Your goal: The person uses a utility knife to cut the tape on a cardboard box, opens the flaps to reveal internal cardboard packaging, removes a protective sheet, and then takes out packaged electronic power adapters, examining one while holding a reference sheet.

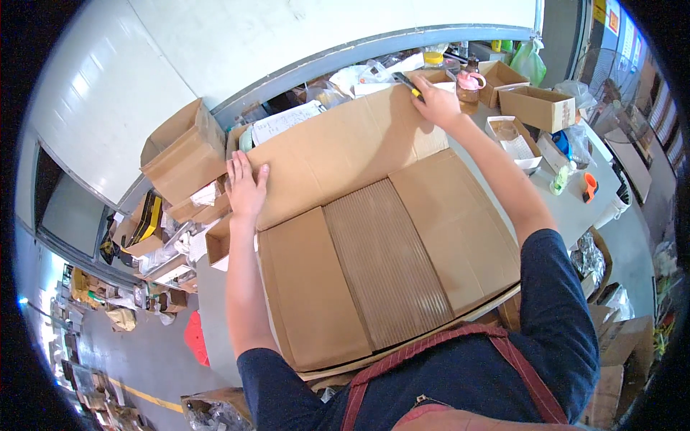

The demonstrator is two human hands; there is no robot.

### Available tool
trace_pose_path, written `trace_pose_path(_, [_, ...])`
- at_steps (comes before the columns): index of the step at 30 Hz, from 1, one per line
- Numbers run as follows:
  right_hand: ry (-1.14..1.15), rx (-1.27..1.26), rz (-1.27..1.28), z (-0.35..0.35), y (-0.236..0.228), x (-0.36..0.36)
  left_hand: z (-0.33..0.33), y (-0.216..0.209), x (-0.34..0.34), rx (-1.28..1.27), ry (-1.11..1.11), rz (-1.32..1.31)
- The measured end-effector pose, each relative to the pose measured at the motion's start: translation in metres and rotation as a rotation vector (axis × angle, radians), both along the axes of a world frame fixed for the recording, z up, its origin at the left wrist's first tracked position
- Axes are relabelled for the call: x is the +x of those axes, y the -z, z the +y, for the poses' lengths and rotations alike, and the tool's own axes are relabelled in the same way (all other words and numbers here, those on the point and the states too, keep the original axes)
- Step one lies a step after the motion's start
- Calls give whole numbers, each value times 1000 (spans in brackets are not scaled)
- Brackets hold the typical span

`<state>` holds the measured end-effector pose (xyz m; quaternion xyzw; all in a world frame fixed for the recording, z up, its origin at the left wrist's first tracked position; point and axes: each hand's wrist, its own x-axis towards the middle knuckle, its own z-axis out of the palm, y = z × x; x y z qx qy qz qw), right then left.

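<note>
A large brown cardboard box (460, 237) lies in front of me on a grey table, two flaps folded inward with a strip of ribbed cardboard (384, 251) showing between them. Its far flap (338, 158) stands raised and leans away. My left hand (246, 190) rests at that flap's left edge, fingers stretched out and thumb apart. At the flap's far right corner, my right hand (436, 104) is closed around a black and yellow utility knife (411, 87), which points up and left. The fingers' undersides are hidden.
Behind the flap, papers (287, 121), plastic bags and small boxes crowd the table against a white panel. A pink-lidded jug (469, 90), open cartons (535, 108) and an orange tape dispenser (590, 187) stand right. A tall open carton (185, 152) stands left.
</note>
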<state>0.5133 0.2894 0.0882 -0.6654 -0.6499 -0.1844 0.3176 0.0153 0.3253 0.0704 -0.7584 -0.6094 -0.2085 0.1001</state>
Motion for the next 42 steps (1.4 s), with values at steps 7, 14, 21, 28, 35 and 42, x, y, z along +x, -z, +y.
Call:
trace_pose_path(7, [10,-604,-80,3,62,-22,-27,60,18,-514,0,-147])
trace_pose_path(14, [5,-584,9,-3,63,-15,-5,54,24,-552,-5,-31])
trace_pose_path(21, [-178,-498,365,-37,70,-8,-3,63,15,-574,5,-131])
trace_pose_path(28, [-198,-310,158,-90,90,1,-21,58,21,-487,-26,-99])
trace_pose_path(35, [-46,-400,280,-161,90,34,-29,60,28,-397,-55,-131])
trace_pose_path(42, [-64,-352,1402,-215,91,98,-24,72,25,-320,-1,-143])
